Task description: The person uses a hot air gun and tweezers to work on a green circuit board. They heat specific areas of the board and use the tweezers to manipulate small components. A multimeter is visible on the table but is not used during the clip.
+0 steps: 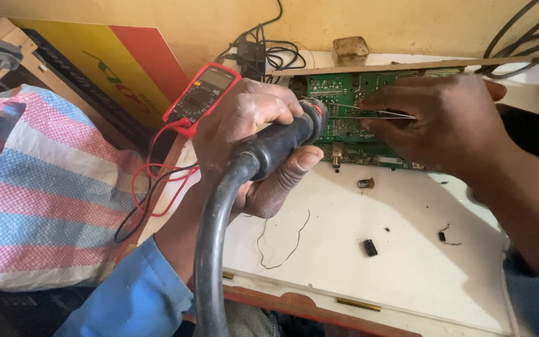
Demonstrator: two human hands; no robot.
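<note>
White worktop point(407, 249) carries a green circuit board point(344, 125) at its far edge. Your left hand point(251, 137) grips a hot-air handpiece point(282, 140) beside the board; your right hand point(444, 125) pinches tweezers point(375, 112) over it.

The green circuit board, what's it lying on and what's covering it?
The green circuit board lies on a white tabletop. The left hand and right hand with tweezers hide parts of it.
</note>
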